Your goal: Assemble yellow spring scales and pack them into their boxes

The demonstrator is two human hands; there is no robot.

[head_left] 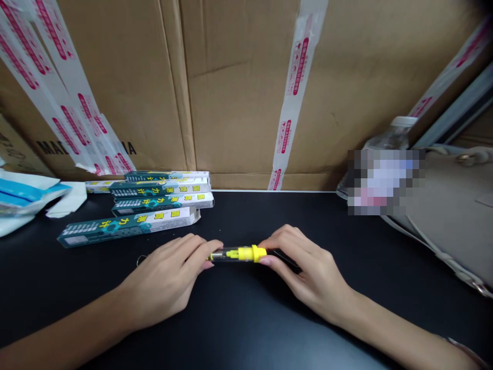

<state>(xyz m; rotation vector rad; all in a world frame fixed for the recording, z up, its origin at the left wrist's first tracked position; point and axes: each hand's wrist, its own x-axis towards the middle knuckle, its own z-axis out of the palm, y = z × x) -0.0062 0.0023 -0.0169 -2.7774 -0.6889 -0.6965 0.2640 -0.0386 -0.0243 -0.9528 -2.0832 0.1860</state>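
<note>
A clear tubular spring scale (227, 254) with a yellow end cap (259, 253) lies level between my hands, just over the black table. My left hand (175, 270) is closed around its left part and hides most of that end. A thin metal loop (141, 260) shows beyond the left knuckles. At the other end, the thumb and forefinger of my right hand (304, 262) pinch the yellow cap. Through the clear tube, a yellow inner piece and a bit of metal are visible.
Several green and white printed boxes (131, 226) lie behind my left hand. White and blue plastic packaging (31, 198) is at far left. A clear bottle (389, 139) and a beige bag (450, 205) stand at right. Taped cardboard (234, 103) walls the back of the black table (246, 324).
</note>
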